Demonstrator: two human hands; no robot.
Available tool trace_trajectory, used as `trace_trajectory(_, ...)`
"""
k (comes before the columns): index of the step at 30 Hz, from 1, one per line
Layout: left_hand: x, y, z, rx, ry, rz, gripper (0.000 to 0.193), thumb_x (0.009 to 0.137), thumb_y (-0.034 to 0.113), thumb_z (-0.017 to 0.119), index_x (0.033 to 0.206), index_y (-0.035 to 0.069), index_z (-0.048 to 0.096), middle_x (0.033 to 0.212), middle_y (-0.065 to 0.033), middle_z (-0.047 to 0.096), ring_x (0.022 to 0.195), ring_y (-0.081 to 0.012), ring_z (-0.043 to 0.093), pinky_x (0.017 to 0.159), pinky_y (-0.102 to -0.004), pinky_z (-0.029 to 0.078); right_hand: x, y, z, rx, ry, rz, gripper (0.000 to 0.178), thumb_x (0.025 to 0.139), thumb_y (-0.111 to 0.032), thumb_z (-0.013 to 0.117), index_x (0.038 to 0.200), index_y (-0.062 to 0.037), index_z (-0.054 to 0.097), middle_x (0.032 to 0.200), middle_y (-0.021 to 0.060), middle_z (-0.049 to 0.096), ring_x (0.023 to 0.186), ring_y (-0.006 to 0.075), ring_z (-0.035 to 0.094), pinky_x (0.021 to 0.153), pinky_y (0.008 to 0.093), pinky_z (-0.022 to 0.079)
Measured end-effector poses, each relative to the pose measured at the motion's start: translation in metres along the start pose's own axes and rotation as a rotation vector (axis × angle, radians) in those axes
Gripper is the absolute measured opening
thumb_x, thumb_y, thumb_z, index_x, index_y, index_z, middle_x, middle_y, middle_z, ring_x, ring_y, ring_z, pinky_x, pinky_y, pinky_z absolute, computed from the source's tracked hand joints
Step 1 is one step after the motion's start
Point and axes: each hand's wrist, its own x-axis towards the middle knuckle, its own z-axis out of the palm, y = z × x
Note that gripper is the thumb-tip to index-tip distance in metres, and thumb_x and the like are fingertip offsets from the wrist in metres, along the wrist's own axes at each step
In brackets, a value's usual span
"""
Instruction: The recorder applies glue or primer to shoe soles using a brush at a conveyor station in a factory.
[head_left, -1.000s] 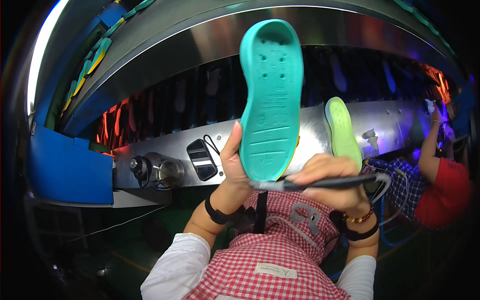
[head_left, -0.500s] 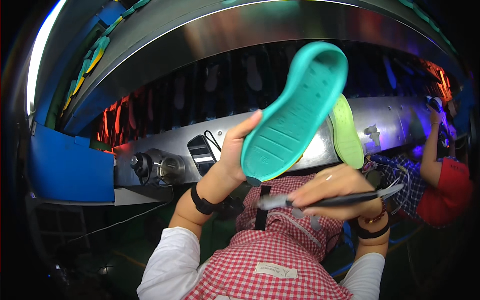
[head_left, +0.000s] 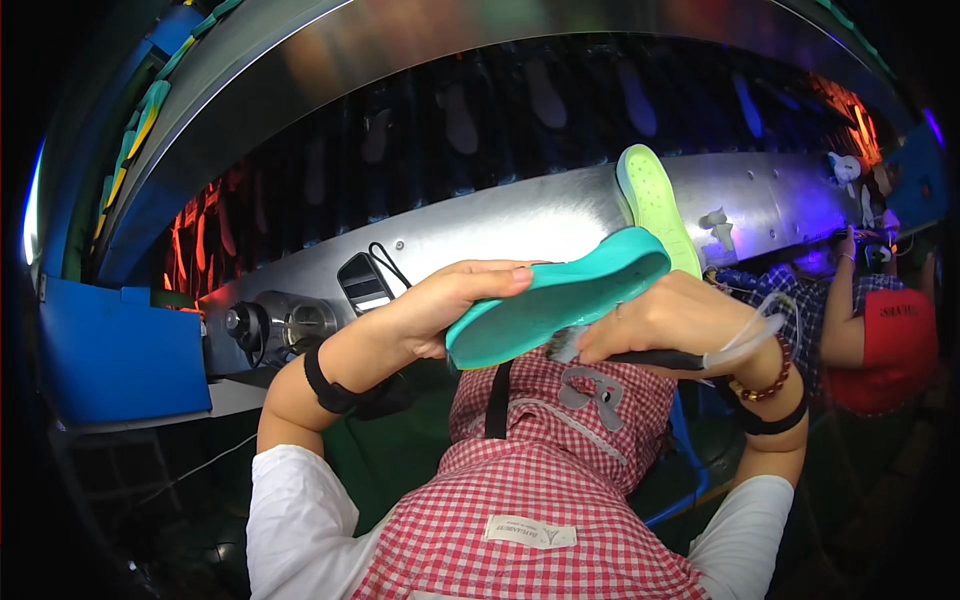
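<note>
Left hand grips a foot-shaped, turquoise, rubbery-looking sole, tilted seemingly to meet the slim black-handled bristle brush gripped in the right hand.

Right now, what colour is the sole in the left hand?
The sole in the left hand is teal, best seen in the head view.

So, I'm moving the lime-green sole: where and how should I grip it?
Probably grip the lime-green sole across both long edges toward its far end, from above: it lies on the metal bench with that end fully showing, while the teal sole and right hand crowd its near end in view.
</note>
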Motion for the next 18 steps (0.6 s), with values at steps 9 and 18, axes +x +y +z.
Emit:
trace_trajectory(9, 0.0, -0.003, -0.012, -0.032, 0.066, 0.085, 0.051, 0.09, 0.021, 0.054, 0.13, -0.007, 0.041, 0.122, -0.02, 0.054, 0.103, -0.023, 0.061, 0.089, -0.0341, 0.051, -0.021, 0.027, -0.004, 0.17, 0.279, -0.025, 0.022, 0.075, -0.002, 0.065, 0.097, -0.0026, 0.065, 0.095, 0.0134, 0.068, 0.087, 0.0261, 0.066, 0.075, 0.0319, 0.052)
trace_trajectory(18, -0.001, 0.003, -0.015, -0.108, 0.162, 0.194, 0.051, 0.09, 0.023, 0.052, 0.133, -0.003, 0.04, 0.123, -0.0164, 0.054, 0.105, -0.0213, 0.059, 0.09, -0.0329, 0.049, -0.017, 0.018, 0.001, 0.417, 0.384, 0.088, 0.025, 0.077, -0.004, 0.069, 0.101, 0.0009, 0.066, 0.093, 0.0144, 0.069, 0.083, 0.0228, 0.067, 0.074, 0.0289, 0.053)
